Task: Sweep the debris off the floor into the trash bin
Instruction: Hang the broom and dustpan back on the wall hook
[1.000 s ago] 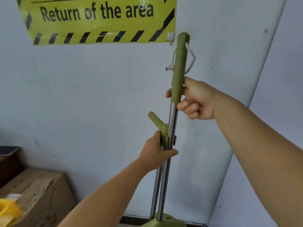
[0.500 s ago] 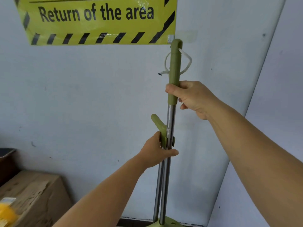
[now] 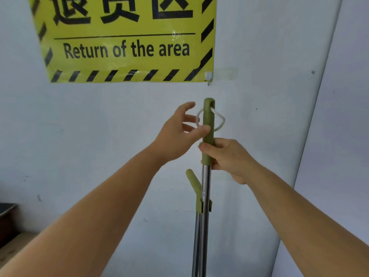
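The broom (image 3: 208, 136) stands straight up against the wall (image 3: 99, 126), just below the little hook (image 3: 208, 77) at the corner of the yellow sign (image 3: 127, 47). It has a green grip on top and a shiny metal pole below. A second pole with a short green handle (image 3: 192, 182) is clipped beside it, likely the dustpan's.

The right hand (image 3: 229, 158) is wrapped tight around the bottom of the green grip, below the hook. The left hand (image 3: 179, 134) is open, with fingers spread. Its thumb touches the grip near the white loop (image 3: 220, 121) of cord, and it holds nothing.

The broom looks light and stiff, so one hand can probably lift it. The green grip looks less slippery than the bare metal, so that is the best place to hold. The two poles are clipped together and may swing or rattle, so a second hand lower down would help.

Half a second ago the left hand was gripping the clip lower down the pole. Now it has let go and come up by the loop. The top of the broom has also dropped away from the hook.
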Demonstrator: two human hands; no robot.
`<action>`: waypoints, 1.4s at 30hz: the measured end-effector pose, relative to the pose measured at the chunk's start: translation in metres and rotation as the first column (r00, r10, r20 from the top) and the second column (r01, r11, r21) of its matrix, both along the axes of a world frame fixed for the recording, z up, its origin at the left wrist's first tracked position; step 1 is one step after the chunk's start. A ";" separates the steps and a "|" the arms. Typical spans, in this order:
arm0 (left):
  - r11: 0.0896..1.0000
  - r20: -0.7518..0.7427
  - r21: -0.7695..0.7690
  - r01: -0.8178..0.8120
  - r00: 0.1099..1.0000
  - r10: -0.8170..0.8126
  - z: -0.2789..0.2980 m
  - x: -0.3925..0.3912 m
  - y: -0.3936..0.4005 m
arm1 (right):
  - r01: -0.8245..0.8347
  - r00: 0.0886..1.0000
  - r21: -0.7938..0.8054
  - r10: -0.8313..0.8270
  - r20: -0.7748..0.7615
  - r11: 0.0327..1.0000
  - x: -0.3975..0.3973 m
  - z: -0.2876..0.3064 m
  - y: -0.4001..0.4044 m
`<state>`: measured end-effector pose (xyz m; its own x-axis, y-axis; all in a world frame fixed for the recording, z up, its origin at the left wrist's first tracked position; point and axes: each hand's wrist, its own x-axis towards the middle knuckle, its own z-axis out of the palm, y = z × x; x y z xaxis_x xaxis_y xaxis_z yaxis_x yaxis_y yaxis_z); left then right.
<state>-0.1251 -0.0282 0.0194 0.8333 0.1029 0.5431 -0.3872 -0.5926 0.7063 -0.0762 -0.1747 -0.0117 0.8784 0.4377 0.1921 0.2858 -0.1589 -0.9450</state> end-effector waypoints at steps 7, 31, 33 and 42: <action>0.998 -0.087 0.014 -0.063 0.994 0.064 0.018 0.006 0.015 | -0.017 0.999 0.009 0.018 -0.037 1.000 -0.001 0.001 -0.001; 0.959 0.280 0.236 -0.160 0.956 0.090 0.120 0.030 0.011 | -0.144 0.983 -0.073 0.134 -0.125 0.987 0.011 -0.008 0.012; 0.957 0.299 0.229 -0.179 0.948 0.106 0.124 0.039 0.008 | -0.194 0.973 -0.080 0.181 -0.146 0.978 0.017 -0.001 0.011; 0.954 0.280 0.194 -0.228 0.945 0.169 0.120 0.100 0.002 | 0.058 0.996 0.262 -0.074 0.053 0.963 0.077 0.073 0.017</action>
